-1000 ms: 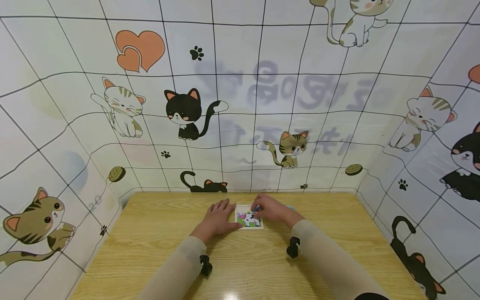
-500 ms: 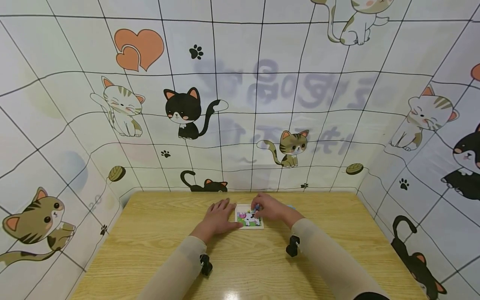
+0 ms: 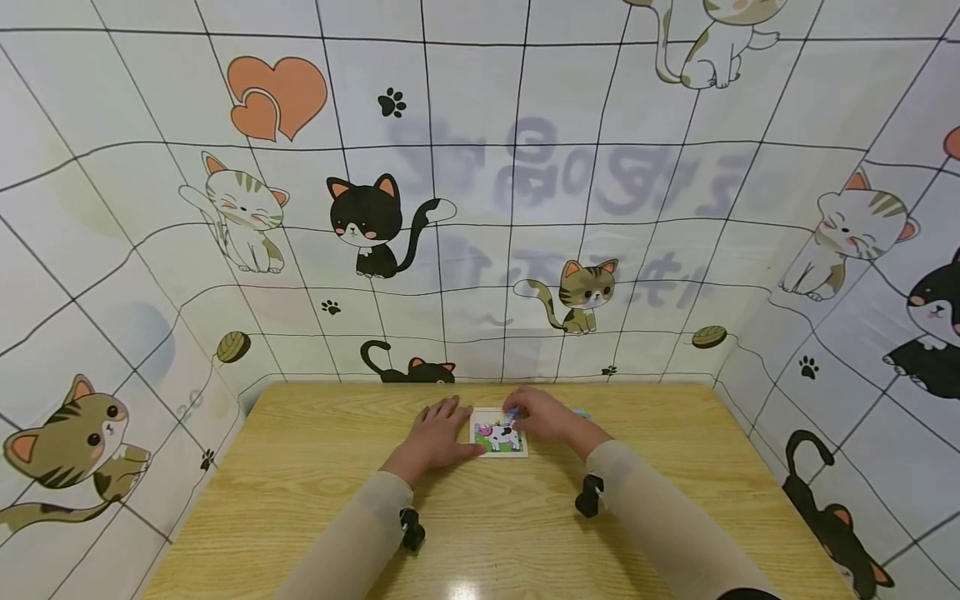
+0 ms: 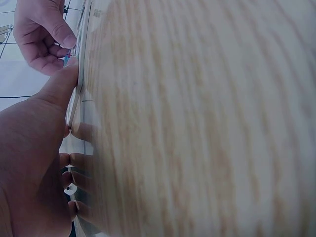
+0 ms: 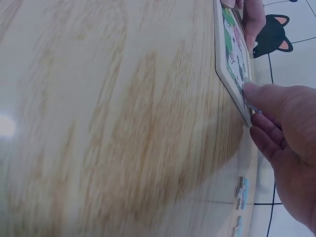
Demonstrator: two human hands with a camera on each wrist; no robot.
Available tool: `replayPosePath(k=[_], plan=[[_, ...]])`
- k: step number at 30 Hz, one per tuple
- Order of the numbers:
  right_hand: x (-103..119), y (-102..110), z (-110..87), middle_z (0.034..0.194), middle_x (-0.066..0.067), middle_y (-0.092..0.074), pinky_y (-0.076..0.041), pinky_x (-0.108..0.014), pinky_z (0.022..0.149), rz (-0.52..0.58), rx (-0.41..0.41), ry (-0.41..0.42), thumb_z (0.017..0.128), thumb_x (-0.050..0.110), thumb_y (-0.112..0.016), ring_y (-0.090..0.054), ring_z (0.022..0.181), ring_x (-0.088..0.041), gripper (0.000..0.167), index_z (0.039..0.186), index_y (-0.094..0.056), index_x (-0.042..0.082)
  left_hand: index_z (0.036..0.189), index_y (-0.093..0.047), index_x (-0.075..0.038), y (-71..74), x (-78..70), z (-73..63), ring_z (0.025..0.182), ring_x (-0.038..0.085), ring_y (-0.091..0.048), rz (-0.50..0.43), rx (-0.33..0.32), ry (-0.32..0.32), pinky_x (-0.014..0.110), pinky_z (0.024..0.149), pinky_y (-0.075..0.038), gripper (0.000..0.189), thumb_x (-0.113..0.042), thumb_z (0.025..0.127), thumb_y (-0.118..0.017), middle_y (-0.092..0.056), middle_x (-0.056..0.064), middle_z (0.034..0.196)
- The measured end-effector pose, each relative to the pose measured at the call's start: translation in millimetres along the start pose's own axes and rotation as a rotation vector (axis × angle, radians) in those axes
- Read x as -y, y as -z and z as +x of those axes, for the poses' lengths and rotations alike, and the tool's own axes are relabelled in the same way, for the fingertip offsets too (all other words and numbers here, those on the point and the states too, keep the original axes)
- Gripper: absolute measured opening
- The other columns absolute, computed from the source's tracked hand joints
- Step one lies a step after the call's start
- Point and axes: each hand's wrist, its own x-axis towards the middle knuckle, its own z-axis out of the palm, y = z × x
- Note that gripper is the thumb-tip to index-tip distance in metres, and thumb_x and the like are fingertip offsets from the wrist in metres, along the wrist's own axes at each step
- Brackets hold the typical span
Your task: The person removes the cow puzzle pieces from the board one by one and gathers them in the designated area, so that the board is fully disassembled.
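Note:
A small jigsaw board (image 3: 486, 412) with a light frame and a cow picture lies near the table's far edge. My left hand (image 3: 437, 435) rests flat at its left side, fingers spread on the table and thumb on the board's near left corner. Over the upper right part of the board, my right hand (image 3: 543, 415) pinches a blue puzzle piece (image 3: 512, 413) between thumb and fingers. In the right wrist view, the right thumb (image 5: 254, 92) is right at the board's surface, and the fingers mostly hide the piece.
Beyond the right hand lie loose puzzle pieces; the right wrist view shows one piece (image 5: 242, 193) and another piece (image 5: 238, 227) on the wooden table (image 3: 480, 525). A cat-patterned cloth (image 3: 480, 275) rises behind the table's far edge and along both sides.
The right fingers have shifted slightly and the blue piece has turned a little between them, over the board's upper right. The left hand stays where it was.

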Motion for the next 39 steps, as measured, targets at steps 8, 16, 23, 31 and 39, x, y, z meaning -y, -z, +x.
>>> replayPosePath(k=[8, 16, 23, 31, 39], plan=[[1.0, 2.1, -1.6, 0.120, -0.012, -0.069, -0.057, -0.049, 0.095, 0.018, -0.025, -0.050, 0.103, 0.000, -0.077, -0.066, 0.107, -0.027, 0.033, 0.135, -0.072, -0.004, 0.172, -0.043, -0.021, 2.8, -1.0, -1.3, 0.166, 0.040, -0.025, -0.001, 0.004, -0.001, 0.066, 0.131, -0.021, 0.091, -0.072, 0.101, -0.068, -0.029, 0.015, 0.180], [1.8, 3.8, -4.8, 0.119, -0.012, -0.067, -0.058, -0.047, 0.091, -0.014, -0.007, -0.018, 0.104, 0.002, -0.077, -0.067, 0.103, -0.024, 0.034, 0.137, -0.073, -0.004, 0.172, -0.044, -0.020, 0.3, 0.8, 0.0, 0.166, 0.039, -0.026, -0.003, 0.000, -0.003, 0.066, 0.131, -0.023, 0.092, -0.073, 0.100, -0.067, -0.029, 0.015, 0.180], [-1.9, 3.4, -4.7, 0.113, -0.012, -0.068, -0.058, -0.044, 0.084, -0.141, -0.027, 0.082, 0.103, 0.005, -0.079, -0.063, 0.093, -0.020, 0.032, 0.133, -0.075, -0.004, 0.172, -0.043, -0.020, 0.5, 1.6, 0.5, 0.167, 0.040, -0.024, -0.007, 0.007, -0.004, 0.066, 0.132, -0.021, 0.093, -0.073, 0.100, -0.067, -0.027, 0.015, 0.181], [-4.9, -4.2, -1.6, 0.112, -0.005, -0.067, -0.057, -0.042, 0.085, -0.288, -0.052, 0.023, 0.101, 0.013, -0.080, -0.059, 0.092, -0.016, 0.029, 0.129, -0.078, 0.003, 0.170, -0.045, -0.019, -4.8, 6.0, 1.5, 0.166, 0.043, -0.024, -0.074, -0.018, -0.015, 0.069, 0.130, -0.019, 0.096, -0.076, 0.097, -0.069, -0.029, 0.017, 0.180], [-4.9, -1.6, -5.7, 0.116, -0.009, -0.068, -0.058, -0.048, 0.094, -0.325, -0.078, 0.048, 0.097, 0.012, -0.079, -0.064, 0.101, -0.024, 0.033, 0.128, -0.076, 0.001, 0.169, -0.048, -0.018, -1.2, 3.3, 0.4, 0.165, 0.042, -0.026, -0.074, -0.018, -0.014, 0.068, 0.130, -0.021, 0.092, -0.071, 0.098, -0.072, -0.031, 0.017, 0.179]])
